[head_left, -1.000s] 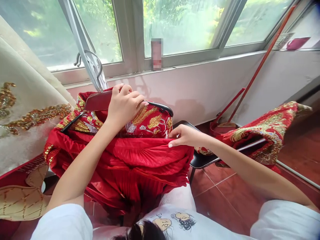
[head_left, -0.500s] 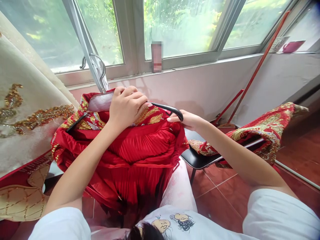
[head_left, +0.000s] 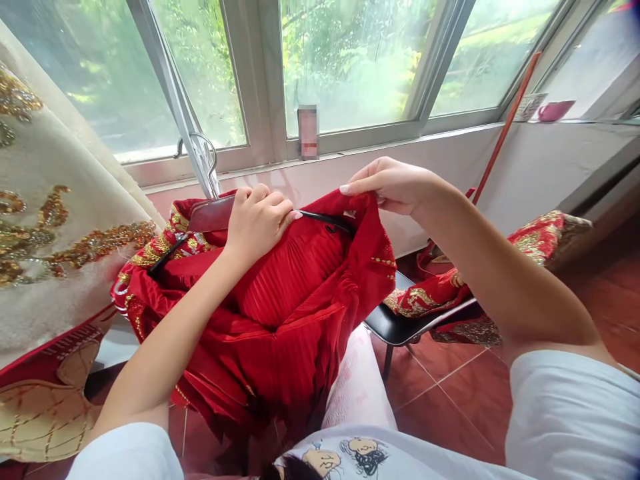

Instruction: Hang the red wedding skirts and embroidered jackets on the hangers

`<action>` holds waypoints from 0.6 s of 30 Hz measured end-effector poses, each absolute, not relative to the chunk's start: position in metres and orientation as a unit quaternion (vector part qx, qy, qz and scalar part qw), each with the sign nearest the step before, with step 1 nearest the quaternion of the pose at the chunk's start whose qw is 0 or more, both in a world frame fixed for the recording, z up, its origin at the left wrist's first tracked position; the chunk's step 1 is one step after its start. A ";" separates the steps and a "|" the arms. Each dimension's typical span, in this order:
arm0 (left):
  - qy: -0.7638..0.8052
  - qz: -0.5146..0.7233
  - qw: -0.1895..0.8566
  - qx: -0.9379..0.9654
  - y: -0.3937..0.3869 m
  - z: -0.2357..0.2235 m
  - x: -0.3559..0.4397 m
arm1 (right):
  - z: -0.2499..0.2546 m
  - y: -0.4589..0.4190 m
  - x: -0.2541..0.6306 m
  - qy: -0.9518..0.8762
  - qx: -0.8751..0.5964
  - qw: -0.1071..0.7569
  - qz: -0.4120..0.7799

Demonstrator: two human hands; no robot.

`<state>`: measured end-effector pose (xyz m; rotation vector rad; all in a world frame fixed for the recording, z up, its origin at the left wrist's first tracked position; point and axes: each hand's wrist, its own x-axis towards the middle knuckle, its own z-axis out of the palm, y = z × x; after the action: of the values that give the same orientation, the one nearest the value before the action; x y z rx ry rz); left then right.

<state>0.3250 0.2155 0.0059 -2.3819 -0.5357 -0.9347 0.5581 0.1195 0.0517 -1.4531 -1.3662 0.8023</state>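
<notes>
A red pleated dress (head_left: 293, 287) with gold embroidery and beads hangs in front of me, its upper opening facing up. A black clothes hanger (head_left: 327, 218) with a metal hook runs through that opening. My left hand (head_left: 257, 217) is wrapped round the middle of the hanger. Between the fingertips of my right hand (head_left: 393, 187), the dress's upper right edge is pinched and lifted over the hanger's right end. The hanger's left arm (head_left: 167, 257) lies in the opening on the other side. A dark red panel (head_left: 213, 213) shows beside my left hand.
To the right, a black chair (head_left: 400, 327) bears a red and gold garment (head_left: 430, 297). A white cloth with gold beading (head_left: 75, 247) hangs at the left. Behind are a metal stand (head_left: 177, 100), the window sill (head_left: 350, 155) and a red pole (head_left: 507, 130).
My right hand has moved from the hanger's right end up to the dress's edge and raised the fabric over that end. My left hand still holds the hanger.
</notes>
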 end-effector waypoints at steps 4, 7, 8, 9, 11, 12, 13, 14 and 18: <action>-0.213 -0.338 0.259 -0.880 0.215 0.004 0.329 | 0.056 0.119 0.535 -0.585 -0.599 0.481 0.262; -0.231 -0.333 0.253 -0.879 0.216 0.003 0.336 | 0.045 0.136 0.502 -0.612 -0.624 0.470 0.125; -0.237 -0.330 0.249 -0.879 0.216 0.002 0.338 | 0.037 0.142 0.490 -0.620 -0.637 0.454 0.060; -0.241 -0.326 0.246 -0.881 0.215 0.002 0.338 | 0.028 0.145 0.478 -0.628 -0.646 0.434 -0.007; -0.236 -0.319 0.239 -0.886 0.209 0.000 0.332 | 0.005 0.146 0.461 -0.643 -0.646 0.391 -0.127; -0.231 -0.322 0.235 -0.887 0.204 -0.003 0.324 | -0.007 0.145 0.456 -0.649 -0.640 0.373 -0.172; -0.231 -0.334 0.233 -0.884 0.196 -0.006 0.313 | -0.017 0.143 0.454 -0.655 -0.632 0.359 -0.207; -0.242 -0.357 0.234 -0.872 0.186 -0.010 0.298 | -0.025 0.143 0.455 -0.661 -0.621 0.350 -0.233; -0.469 -0.478 0.258 -0.696 0.140 -0.035 0.221 | -0.035 0.156 0.465 -0.666 -0.581 0.369 -0.288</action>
<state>0.2209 0.1402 -0.0351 -1.8868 -1.2719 -1.2961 0.4652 0.1556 -0.0346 -1.4918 -1.7083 -0.7401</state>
